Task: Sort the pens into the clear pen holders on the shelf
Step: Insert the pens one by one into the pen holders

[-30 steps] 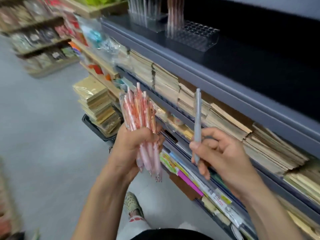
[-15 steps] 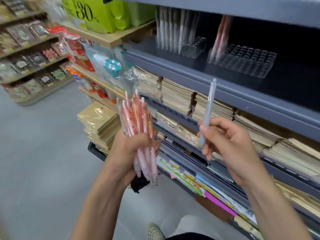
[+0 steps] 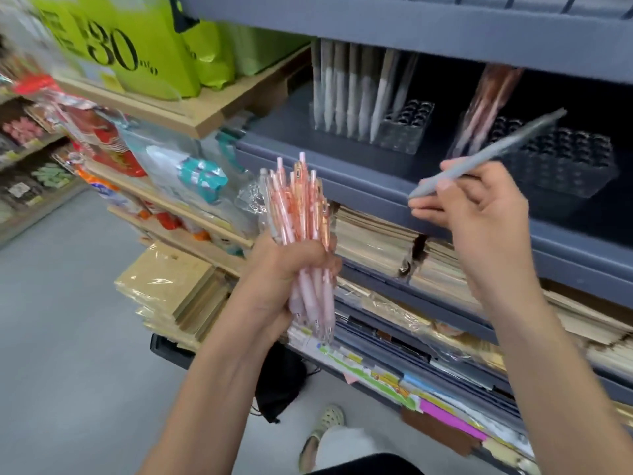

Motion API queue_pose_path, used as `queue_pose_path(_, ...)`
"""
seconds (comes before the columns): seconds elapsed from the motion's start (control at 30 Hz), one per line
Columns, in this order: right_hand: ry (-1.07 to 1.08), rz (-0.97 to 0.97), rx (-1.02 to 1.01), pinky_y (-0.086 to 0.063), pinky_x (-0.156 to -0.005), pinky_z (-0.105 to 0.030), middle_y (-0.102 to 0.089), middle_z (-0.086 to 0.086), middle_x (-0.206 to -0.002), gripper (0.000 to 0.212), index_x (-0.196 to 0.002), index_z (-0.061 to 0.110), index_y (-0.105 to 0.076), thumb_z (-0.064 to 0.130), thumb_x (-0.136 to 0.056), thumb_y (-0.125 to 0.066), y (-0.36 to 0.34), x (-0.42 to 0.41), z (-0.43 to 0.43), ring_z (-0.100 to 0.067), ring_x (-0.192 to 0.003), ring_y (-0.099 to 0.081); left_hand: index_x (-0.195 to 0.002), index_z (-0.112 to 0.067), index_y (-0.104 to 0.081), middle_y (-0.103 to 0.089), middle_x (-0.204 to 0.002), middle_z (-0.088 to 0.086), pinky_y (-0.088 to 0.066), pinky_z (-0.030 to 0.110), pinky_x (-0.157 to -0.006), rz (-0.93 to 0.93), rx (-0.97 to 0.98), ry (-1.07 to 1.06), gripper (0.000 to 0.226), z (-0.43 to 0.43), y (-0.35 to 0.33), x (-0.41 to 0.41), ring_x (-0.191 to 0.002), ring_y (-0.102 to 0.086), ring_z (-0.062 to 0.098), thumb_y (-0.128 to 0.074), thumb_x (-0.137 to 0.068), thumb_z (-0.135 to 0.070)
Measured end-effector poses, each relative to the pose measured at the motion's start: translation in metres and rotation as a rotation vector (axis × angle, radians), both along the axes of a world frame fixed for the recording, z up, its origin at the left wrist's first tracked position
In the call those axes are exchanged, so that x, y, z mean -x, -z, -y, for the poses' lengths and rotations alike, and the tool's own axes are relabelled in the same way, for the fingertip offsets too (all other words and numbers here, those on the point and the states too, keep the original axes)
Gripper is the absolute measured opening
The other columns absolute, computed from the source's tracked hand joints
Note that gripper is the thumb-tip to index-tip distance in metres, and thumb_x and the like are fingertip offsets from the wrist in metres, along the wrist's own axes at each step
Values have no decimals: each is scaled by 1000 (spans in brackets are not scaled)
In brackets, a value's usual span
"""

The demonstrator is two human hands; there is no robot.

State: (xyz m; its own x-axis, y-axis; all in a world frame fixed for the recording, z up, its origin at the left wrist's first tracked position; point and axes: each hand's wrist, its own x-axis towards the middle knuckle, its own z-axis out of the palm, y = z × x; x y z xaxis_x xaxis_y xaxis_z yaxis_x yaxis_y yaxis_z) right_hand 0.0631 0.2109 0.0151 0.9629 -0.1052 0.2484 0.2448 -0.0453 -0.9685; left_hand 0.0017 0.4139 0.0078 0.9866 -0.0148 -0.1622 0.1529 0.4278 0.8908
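Observation:
My left hand [image 3: 284, 269] grips a bundle of several pink and orange pens [image 3: 301, 207], held upright in front of the shelves. My right hand [image 3: 479, 204] holds a single grey pen [image 3: 493, 152] tilted, its far end pointing up and right toward the shelf. On the dark shelf stand two clear pen holders. The left holder [image 3: 407, 132] carries a row of grey-white pens [image 3: 349, 94]. The right holder [image 3: 565, 166] has a few pinkish pens [image 3: 486, 104] at its left end, and most of its holes are empty.
The grey shelf's front edge [image 3: 342, 180] runs below the holders, with another shelf board [image 3: 411, 25] close above. Stacks of brown notebooks [image 3: 373, 241] fill lower shelves. Green bags [image 3: 144, 53] and packaged goods sit to the left. The grey floor [image 3: 61, 337] lies below left.
The view has risen and closed in on the pen-holder shelf. My right hand has lifted the grey pen and tipped it from upright to slanted toward the holders. The left hand still holds the bundle.

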Motion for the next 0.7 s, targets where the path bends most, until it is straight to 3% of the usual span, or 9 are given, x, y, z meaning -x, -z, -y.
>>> queue_pose_path(0.2, 177, 123, 49, -60, -76, -33, -73, 3, -92, 20, -96, 32, -59, 13, -94, -53, -10, -59, -28, -15, -89, -72, -97, -4, -59, -61, -73, 7, -50, 24, -51, -37, 31, 70, 41, -21, -2, -57, -58, -58, 19, -60, -58, 6)
queue_pose_path(0.3, 273, 162, 99, -59, -80, -43, -71, 7, -89, 11, -94, 24, -60, 13, -93, -58, -9, -79, -36, -17, -88, -71, -102, -4, -56, -58, -73, 7, -49, 26, -50, -47, 79, 104, 45, -27, 0, -75, -56, -57, 18, -60, -59, 6)
queue_pose_path(0.4, 321, 193, 186, -59, -77, -44, -68, 9, -88, 11, -93, 23, -56, 12, -94, -54, -14, -94, -41, -15, -85, -70, -104, -3, -54, -58, -75, 7, -50, 26, -50, -69, 121, 139, 45, -30, 3, -87, -57, -58, 17, -59, -61, 6)
queue_pose_path(0.47, 355, 178, 310, -57, -81, -45, -67, 8, -92, 7, -98, 18, -58, 16, -95, -52, -16, -103, -42, -16, -89, -70, -103, -3, -54, -58, -77, 7, -49, 26, -49, -89, 127, 172, 44, -32, 4, -95, -56, -58, 17, -60, -60, 6)
queue_pose_path(0.57, 448, 111, 616, -49, -94, -51, -68, -5, -111, 25, -108, 9, -65, 26, -96, -52, -21, -115, -40, -28, -106, -64, -99, -4, -56, -57, -77, 8, -49, 26, -48, -103, 123, 216, 40, -34, 4, -105, -55, -57, 17, -59, -61, 5)
queue_pose_path(0.7, 448, 18, 704, -49, -93, -51, -73, -7, -103, 11, -89, 30, -61, 29, -97, -53, -33, -125, -44, -31, -95, -67, -99, -3, -57, -58, -77, 8, -48, 25, -49, -104, 137, 273, 39, -38, 0, -113, -55, -56, 17, -58, -61, 5)
